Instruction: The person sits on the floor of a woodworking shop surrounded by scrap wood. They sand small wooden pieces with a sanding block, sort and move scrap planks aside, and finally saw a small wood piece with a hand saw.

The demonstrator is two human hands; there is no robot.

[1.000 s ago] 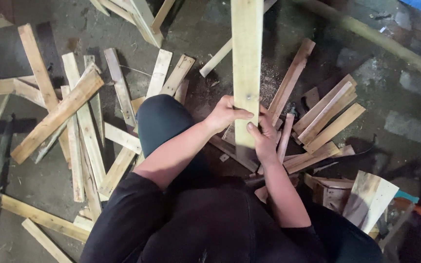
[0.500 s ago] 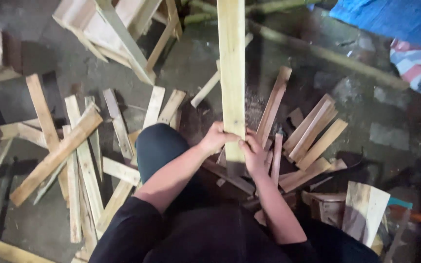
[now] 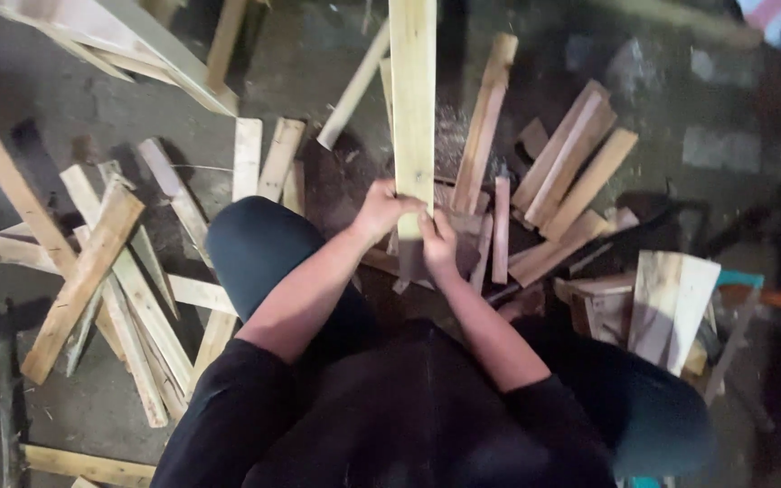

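While both the left hand [image 3: 380, 212] and right hand [image 3: 438, 246] grip its near end, the long plank [image 3: 412, 99] points straight away across the littered floor [image 3: 65, 108].

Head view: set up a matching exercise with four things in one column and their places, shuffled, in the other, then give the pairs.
Things:
1. long pale plank
2. left hand
3. right hand
4. crossed slats

Places:
A. on the floor at the picture's left
B. gripping the plank's near end from its left edge
C. running up to the top edge of the picture
D. on the plank's near end, lower and right

Pairs: 1-C, 2-B, 3-D, 4-A
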